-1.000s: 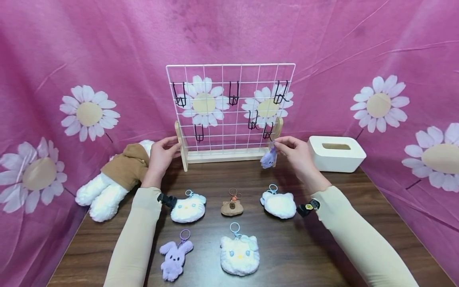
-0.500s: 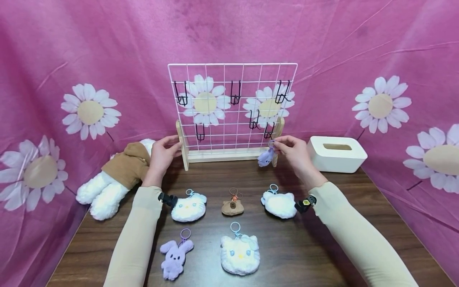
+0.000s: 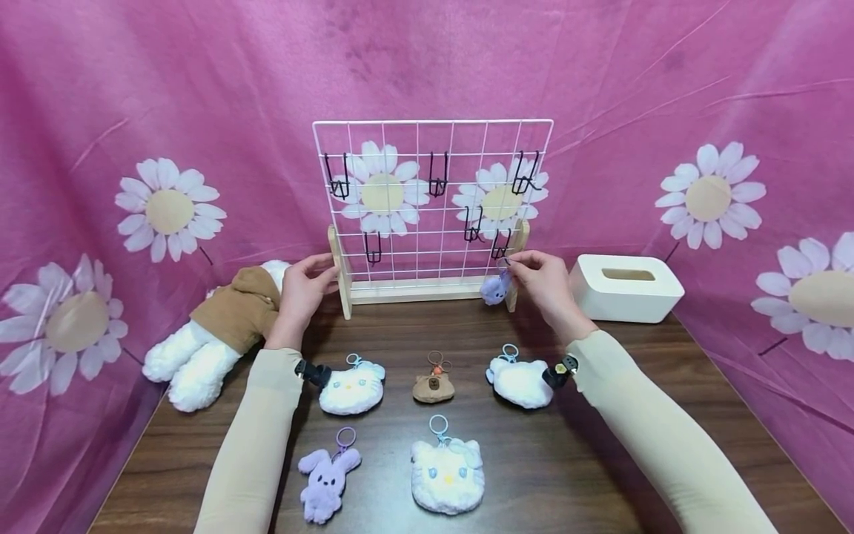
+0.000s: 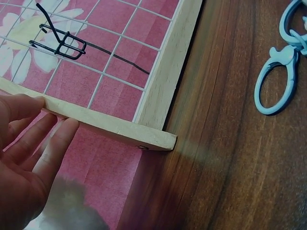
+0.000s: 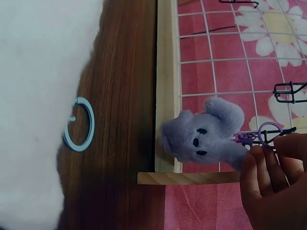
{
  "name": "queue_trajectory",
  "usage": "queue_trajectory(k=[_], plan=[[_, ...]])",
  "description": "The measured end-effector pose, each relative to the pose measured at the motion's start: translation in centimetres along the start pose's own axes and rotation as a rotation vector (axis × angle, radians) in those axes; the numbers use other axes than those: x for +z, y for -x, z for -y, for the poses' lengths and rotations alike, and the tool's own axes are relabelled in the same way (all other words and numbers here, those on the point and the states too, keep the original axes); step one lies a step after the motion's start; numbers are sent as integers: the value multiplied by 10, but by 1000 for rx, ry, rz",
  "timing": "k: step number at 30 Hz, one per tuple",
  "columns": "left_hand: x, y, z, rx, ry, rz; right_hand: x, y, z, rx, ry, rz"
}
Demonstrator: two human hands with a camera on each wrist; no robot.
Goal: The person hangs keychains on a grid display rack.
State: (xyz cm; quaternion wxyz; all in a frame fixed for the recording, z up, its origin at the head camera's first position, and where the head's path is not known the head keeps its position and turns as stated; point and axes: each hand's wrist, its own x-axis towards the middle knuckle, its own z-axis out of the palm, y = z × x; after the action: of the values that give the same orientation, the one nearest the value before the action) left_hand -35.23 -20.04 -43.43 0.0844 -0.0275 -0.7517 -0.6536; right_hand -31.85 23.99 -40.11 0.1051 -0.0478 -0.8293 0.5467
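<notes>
My left hand [image 3: 307,289] holds the left wooden upright of a white wire grid rack [image 3: 434,291], thumb on its front edge and fingertips against the outer side. By its purple ring, my right hand [image 3: 543,282] pinches a purple bunny plush keychain [image 5: 206,136] at the rack's lower right. The bunny hangs in front of the wooden base. Its ring overlaps the lowest right black hook [image 3: 500,245]; whether the hook's tip passes through it I cannot tell. Several other black hooks, such as the top middle hook [image 3: 437,178], hang on the grid with nothing on them.
On the brown table lie a white cat keychain [image 3: 351,391], a brown keychain [image 3: 434,388], a face-down white keychain [image 3: 522,383], a purple bunny keychain [image 3: 325,486] and a larger white cat keychain [image 3: 448,478]. A plush toy [image 3: 233,311] lies left; a tissue box [image 3: 627,297] stands right.
The right hand and forearm have shifted slightly left, and the bunny's ring has come up against the lowest right hook. The left hand has stayed on the upright.
</notes>
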Motion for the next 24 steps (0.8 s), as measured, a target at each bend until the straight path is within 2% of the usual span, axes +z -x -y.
queue_trajectory(k=[5, 8, 16, 24], plan=[[1, 0, 0, 0, 1, 5, 1, -4, 0, -24, 203, -82], [0, -1, 0, 1, 3, 4, 3, -6, 0, -38, 274, -116], [-1, 0, -1, -3, 2, 0, 12, -12, 1, -111, 331, -194], [0, 1, -2, -4, 2, 0, 16, -15, 1, -117, 364, -217]])
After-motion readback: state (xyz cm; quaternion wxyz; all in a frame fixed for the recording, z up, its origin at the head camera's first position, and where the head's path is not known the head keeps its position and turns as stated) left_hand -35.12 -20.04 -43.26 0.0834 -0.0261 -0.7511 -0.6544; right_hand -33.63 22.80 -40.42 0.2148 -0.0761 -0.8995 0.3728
